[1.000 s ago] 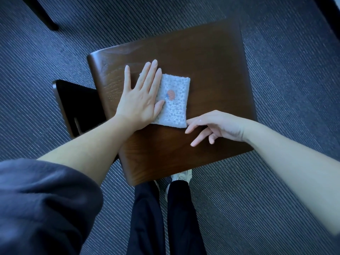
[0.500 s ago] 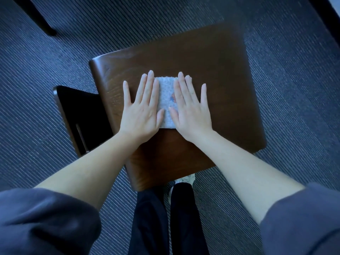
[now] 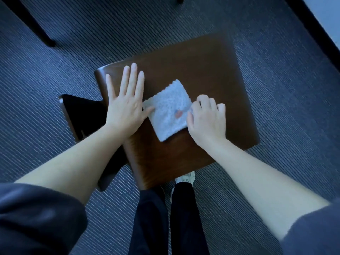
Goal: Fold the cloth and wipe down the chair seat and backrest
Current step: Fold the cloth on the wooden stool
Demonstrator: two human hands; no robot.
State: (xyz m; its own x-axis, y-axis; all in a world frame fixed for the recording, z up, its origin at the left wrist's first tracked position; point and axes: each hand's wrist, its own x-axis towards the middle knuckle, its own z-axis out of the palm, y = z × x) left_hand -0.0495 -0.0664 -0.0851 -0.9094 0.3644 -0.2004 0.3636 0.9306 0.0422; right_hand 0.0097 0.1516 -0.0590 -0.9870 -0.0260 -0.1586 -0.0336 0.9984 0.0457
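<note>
white folded terry cloth (image 3: 168, 105), orange mark (image 3: 178, 113) illegible, on dark wooden chair seat (image 3: 211, 70) | left hand (image 3: 127, 105) flat, spread | right hand (image 3: 207, 120) pinches cloth edge

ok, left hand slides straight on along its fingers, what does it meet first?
Likely nothing: the left hand lies flat on the chair seat, fingertips near its far edge. Ahead is bare wood, then carpet below. The cloth lies off to the thumb side.
</note>
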